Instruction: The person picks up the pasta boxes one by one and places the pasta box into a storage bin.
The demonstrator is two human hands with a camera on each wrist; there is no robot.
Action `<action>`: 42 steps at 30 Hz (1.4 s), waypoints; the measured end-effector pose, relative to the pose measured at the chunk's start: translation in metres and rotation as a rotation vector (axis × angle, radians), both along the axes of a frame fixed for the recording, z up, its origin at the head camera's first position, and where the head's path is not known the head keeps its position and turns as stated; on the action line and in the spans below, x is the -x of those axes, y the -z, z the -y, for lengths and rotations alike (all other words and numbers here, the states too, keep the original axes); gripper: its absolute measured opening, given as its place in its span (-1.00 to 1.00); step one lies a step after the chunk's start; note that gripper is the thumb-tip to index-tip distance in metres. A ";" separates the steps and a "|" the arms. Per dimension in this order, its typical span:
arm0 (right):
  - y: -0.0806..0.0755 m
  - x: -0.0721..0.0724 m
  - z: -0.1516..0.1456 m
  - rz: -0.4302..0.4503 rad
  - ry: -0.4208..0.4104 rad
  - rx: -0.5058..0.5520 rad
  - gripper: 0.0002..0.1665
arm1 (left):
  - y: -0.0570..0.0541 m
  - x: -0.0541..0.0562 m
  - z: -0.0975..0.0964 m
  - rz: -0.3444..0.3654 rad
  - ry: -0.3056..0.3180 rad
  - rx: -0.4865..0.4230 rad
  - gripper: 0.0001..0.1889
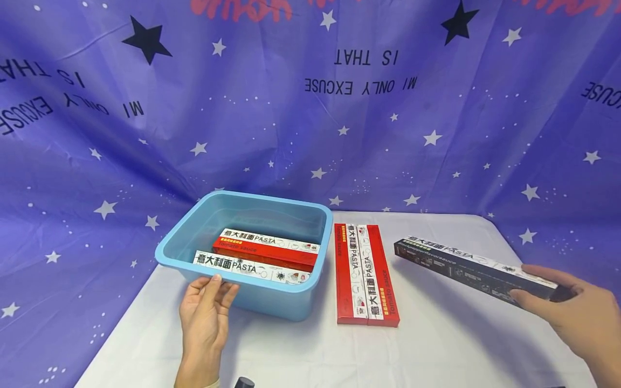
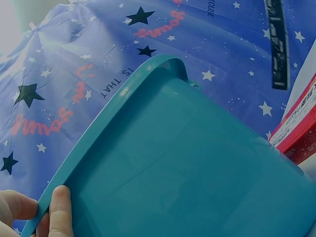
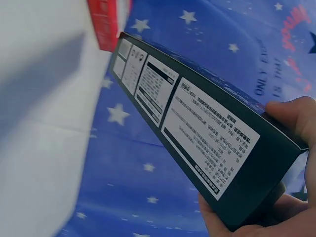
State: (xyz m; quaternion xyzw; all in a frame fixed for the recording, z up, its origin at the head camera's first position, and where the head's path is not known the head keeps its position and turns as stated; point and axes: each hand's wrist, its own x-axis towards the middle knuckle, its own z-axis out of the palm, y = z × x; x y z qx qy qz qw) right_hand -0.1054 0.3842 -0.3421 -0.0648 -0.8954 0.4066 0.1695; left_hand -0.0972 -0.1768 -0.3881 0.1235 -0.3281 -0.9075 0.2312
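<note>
Well — right hand [image 1: 584,311] grips black, white-topped box [image 1: 461,270]; left hand [image 1: 206,315] pinches blue tub [image 1: 281,303].

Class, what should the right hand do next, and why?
Probably carry the black box left toward the blue tub: the right hand holds it above the table, the left hand grips the tub's rim, and pasta boxes lie inside.
</note>
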 end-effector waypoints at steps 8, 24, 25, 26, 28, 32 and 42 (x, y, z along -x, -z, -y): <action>-0.044 0.011 -0.003 -0.333 -0.252 0.167 -0.22 | 0.000 0.000 -0.002 -0.001 -0.003 0.008 -0.71; -0.144 0.029 0.081 -0.211 -0.238 -0.007 -0.35 | 0.000 -0.001 0.003 0.019 0.005 0.019 -0.73; -0.150 0.030 0.088 -0.192 -0.248 -0.021 -0.35 | 0.000 -0.001 0.003 0.020 0.006 0.017 -0.73; -0.156 0.031 0.095 -0.166 -0.258 -0.022 -0.34 | 0.001 -0.001 0.003 0.020 0.007 0.015 -0.73; -0.168 0.036 0.108 -0.136 -0.290 -0.034 -0.34 | 0.001 0.000 0.002 0.017 0.011 0.011 -0.73; -0.185 0.051 0.138 -0.119 -0.373 -0.031 -0.36 | 0.002 0.000 0.003 0.009 0.017 0.017 -0.72; -0.195 0.090 0.226 -0.015 -0.548 -0.166 -0.40 | 0.003 0.000 0.001 -0.016 0.007 0.019 -0.74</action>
